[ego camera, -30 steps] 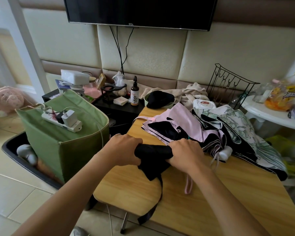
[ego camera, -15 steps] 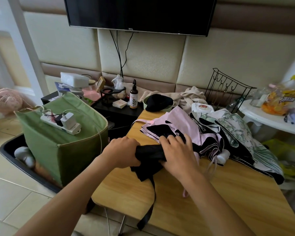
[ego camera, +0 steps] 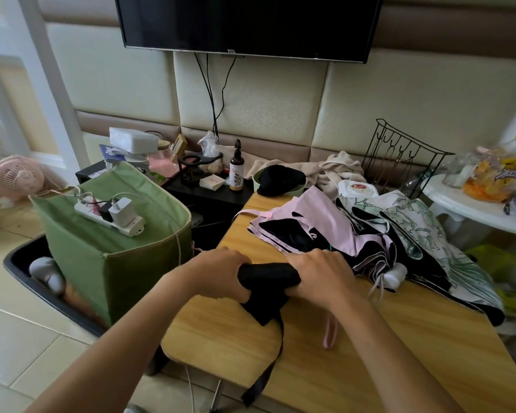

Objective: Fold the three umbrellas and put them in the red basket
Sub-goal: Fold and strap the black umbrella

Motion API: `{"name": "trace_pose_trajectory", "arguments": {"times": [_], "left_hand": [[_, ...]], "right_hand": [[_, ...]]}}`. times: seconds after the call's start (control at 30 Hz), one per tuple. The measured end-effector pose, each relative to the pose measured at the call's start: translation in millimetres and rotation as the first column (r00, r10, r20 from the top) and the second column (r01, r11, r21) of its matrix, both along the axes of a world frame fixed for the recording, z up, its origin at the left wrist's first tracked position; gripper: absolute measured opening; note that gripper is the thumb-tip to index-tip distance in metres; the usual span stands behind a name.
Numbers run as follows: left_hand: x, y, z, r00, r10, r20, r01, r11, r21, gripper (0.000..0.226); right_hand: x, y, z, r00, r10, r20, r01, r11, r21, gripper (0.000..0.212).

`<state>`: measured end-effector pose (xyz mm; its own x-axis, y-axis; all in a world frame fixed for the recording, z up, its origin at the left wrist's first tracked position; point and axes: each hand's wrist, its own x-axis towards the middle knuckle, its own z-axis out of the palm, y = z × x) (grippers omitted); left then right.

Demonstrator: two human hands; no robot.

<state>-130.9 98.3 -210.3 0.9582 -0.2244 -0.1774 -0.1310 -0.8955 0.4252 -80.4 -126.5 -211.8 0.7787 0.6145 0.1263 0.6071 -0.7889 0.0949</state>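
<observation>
Wooden surface (ego camera: 370, 353): black umbrella (ego camera: 268, 274) gripped by left hand (ego camera: 221, 274) and right hand (ego camera: 319, 275); loose canopy folds may unroll if released.

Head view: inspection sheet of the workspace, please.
Surface: wooden table, mostly covered at the back.
Job's things: black umbrella rolled, strap hanging; pink umbrella and floral umbrella unfolded; red basket: nothing seen.
Clutter: towel, bottle, wire rack.
Hands: left hand and right hand grip the black umbrella.
Cables: power strip on green bin; TV leads.
Surroundings: fan, white side table.
</observation>
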Motion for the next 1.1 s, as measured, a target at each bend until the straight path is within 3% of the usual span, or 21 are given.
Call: {"name": "trace_pose_trajectory", "arguments": {"times": [0.1,0.2,0.33,0.43,0.5,0.57,0.63,0.73,0.87,1.0,1.1], "left_hand": [[-2,-12,-11,0.929,-0.095,0.358,-0.038,0.938,0.346,0.042],[-2,-19,-21,0.876,-0.138,0.461,-0.05,0.926,0.373,0.048],[1,-11,-16,0.902,-0.101,0.419,-0.055,0.937,0.344,0.028],[2,-3,-13,0.948,-0.074,0.308,-0.018,0.958,0.286,0.023],[3,5,-8,0.976,-0.025,0.216,-0.014,0.984,0.179,0.022],[3,14,-4,0.995,0.03,0.099,-0.028,0.999,-0.023,0.019],[3,20,-3,0.998,0.018,0.054,-0.01,0.99,-0.141,0.016],[1,21,-7,0.973,-0.034,0.23,0.028,0.999,0.028,0.019],[1,15,-18,0.863,-0.097,0.496,-0.04,0.965,0.259,0.035],[2,14,-19,0.92,-0.029,0.39,-0.076,0.965,0.251,0.035],[3,17,-19,0.953,0.024,0.302,-0.078,0.982,0.17,0.032]], "right_hand": [[7,-7,-1,0.985,-0.078,-0.151,0.084,0.996,0.038,0.035],[11,-9,-6,0.958,-0.11,-0.263,0.128,0.99,0.052,0.04],[10,-12,-13,0.942,-0.077,-0.326,0.106,0.992,0.073,0.046],[4,-13,-12,0.975,0.027,-0.22,-0.003,0.994,0.108,0.038],[1,-10,-12,0.988,0.123,-0.092,-0.106,0.979,0.174,0.046],[1,-9,-14,0.984,0.177,0.022,-0.177,0.96,0.218,0.055],[1,-8,-15,0.982,0.183,0.051,-0.189,0.959,0.209,0.058],[-2,-10,-11,0.987,0.144,-0.067,-0.127,0.969,0.213,0.057],[-4,-15,-4,0.969,0.084,-0.23,-0.017,0.96,0.278,0.053],[-11,-12,3,0.947,0.051,-0.316,0.015,0.979,0.203,0.052],[-19,-4,10,0.954,0.001,-0.3,0.024,0.996,0.082,0.067]]}}
